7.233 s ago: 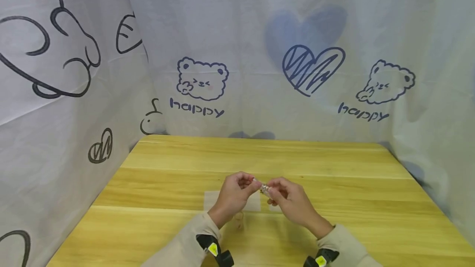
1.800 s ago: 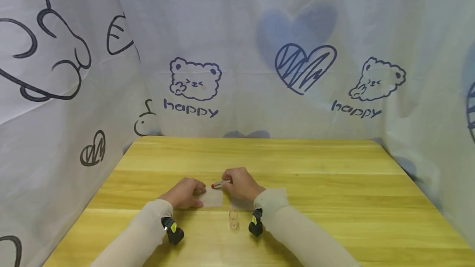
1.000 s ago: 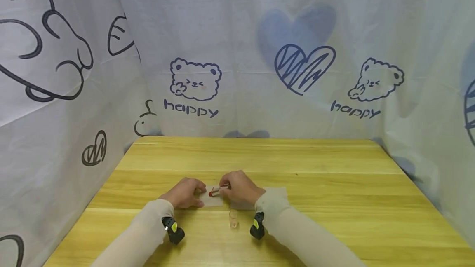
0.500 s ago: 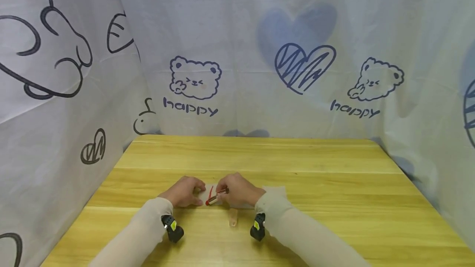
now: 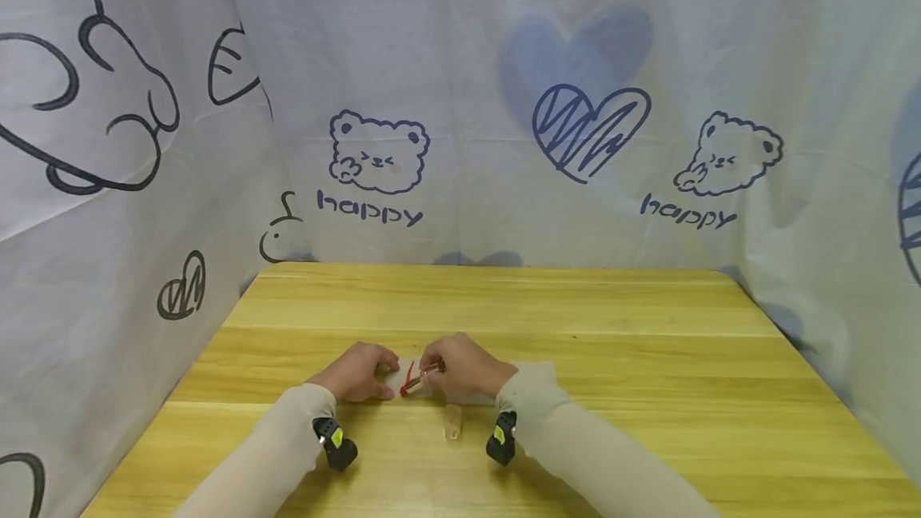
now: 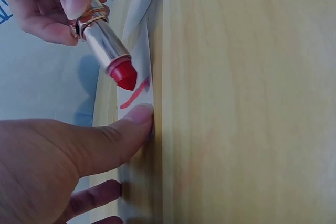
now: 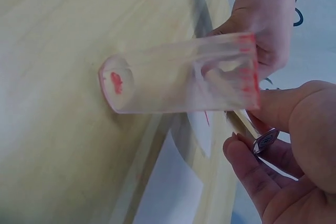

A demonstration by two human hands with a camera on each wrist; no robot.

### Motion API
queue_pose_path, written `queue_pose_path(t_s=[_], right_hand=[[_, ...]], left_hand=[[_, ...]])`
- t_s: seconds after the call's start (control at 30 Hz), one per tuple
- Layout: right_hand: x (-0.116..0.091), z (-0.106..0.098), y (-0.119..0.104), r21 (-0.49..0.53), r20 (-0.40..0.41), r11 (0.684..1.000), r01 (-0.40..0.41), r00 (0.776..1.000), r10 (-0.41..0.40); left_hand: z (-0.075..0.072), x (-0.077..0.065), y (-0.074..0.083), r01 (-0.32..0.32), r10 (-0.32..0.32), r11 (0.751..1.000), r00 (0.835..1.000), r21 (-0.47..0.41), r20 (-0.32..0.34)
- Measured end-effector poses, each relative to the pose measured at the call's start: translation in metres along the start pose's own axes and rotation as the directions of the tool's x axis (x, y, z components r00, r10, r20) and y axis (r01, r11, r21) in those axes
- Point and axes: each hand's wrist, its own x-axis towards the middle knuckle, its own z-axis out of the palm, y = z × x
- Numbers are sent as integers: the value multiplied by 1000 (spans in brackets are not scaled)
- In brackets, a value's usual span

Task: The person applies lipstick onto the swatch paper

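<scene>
My right hand (image 5: 460,366) pinches a lipstick (image 6: 107,43) with a silvery and gold-coloured tube. Its red tip points down and left, close above the paper; the head view cannot tell whether it touches. A red stroke (image 6: 135,94) marks the left piece of white paper (image 6: 142,59). My left hand (image 5: 360,374) rests at that paper's left end, thumb on the sheet and fingers spread, gripping nothing. A clear lipstick cap (image 7: 173,77) with red smears stands on the table, in front of the papers; in the head view this cap (image 5: 452,422) is between the wrists.
A second white paper (image 5: 540,372) lies to the right, partly under my right hand and sleeve. The wooden table (image 5: 647,406) meets a printed cloth backdrop (image 5: 482,206) behind and at the sides.
Both hands held the lipstick at first; my left hand then went to the paper. The right hand drew the lipstick toward me, leaving a red stroke. Over the last half second little moved.
</scene>
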Motion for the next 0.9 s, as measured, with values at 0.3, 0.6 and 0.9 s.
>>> queue_pose_path(t_s=[0.3, 0.6, 0.9], right_hand=[[-4, -13, 7, 0, -39, 1000, 24, 999, -24], [-14, -28, 13, 7, -69, 1000, 10, 998, -9], [-23, -40, 29, -3, -111, 1000, -14, 994, 14]], left_hand=[[0, 2, 3, 11, -12, 1000, 1000, 16, 11], [-3, 1, 5, 27, -28, 999, 999, 45, 29], [-8, 7, 15, -24, 24, 999, 1000, 45, 7]])
